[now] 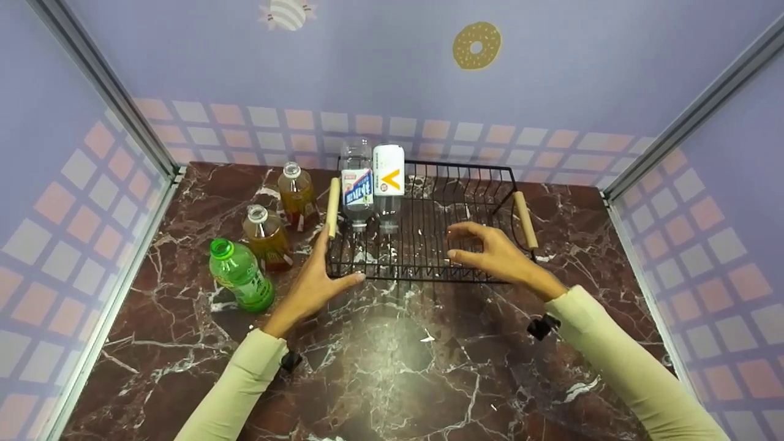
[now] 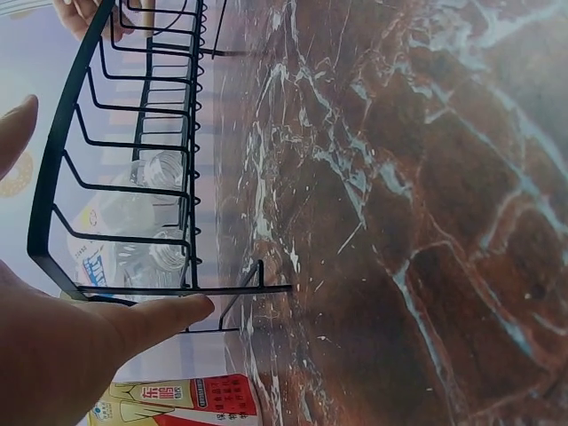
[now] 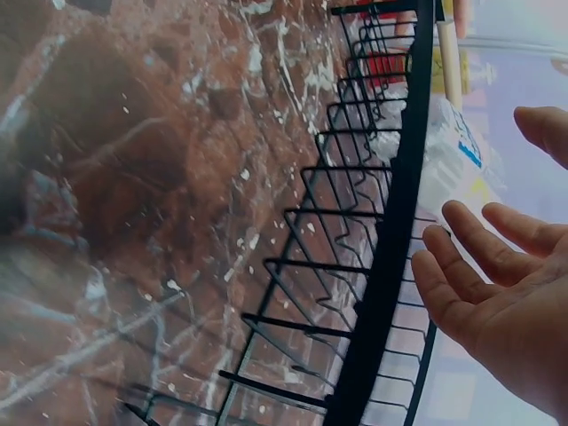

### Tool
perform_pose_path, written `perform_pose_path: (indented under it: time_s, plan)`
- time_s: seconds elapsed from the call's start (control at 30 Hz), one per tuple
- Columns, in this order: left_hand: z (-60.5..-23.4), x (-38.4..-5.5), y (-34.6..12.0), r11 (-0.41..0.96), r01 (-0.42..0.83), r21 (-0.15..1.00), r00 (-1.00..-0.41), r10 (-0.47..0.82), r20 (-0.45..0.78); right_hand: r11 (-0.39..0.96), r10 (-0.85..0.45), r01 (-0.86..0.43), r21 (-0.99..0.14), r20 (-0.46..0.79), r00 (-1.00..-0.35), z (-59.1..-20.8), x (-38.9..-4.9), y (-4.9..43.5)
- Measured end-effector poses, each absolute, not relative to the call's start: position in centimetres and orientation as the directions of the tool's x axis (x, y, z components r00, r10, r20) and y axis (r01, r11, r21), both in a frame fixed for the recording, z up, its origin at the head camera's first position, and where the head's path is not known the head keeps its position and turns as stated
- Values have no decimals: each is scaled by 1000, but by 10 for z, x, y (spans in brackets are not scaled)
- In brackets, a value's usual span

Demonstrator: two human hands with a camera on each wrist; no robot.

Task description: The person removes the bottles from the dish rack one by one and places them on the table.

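Observation:
A black wire dish rack with wooden handles stands on the marbled table. Two clear empty plastic bottles lie side by side in its left part: one with a blue-and-white label, the other with a white label and orange V. My left hand is at the rack's front left corner, thumb stretched along the front and fingers by the left wooden handle. Over the right half of the rack hovers my right hand, its fingers loosely bent and nothing between them; the right wrist view shows its palm.
Left of the rack stand two uncapped bottles with yellowish labels, a farther one and a nearer one. A green bottle stands nearest to me. Patterned walls close in the table at the back and both sides.

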State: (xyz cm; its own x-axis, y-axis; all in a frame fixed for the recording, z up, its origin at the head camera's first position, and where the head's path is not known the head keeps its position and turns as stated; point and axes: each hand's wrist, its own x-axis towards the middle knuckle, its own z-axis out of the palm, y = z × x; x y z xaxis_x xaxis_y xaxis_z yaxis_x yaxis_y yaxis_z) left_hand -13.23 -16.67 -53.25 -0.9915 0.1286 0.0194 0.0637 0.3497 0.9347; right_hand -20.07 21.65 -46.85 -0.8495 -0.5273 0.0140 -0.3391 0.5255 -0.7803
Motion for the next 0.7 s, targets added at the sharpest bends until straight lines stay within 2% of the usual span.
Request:
perform_pose_path:
  time_s: [0.7]
  plan:
    - [-537,-140,-162,341,39,939,-993,120,-3,565,-500,-313,-763,-15,-866,-452,-231,212]
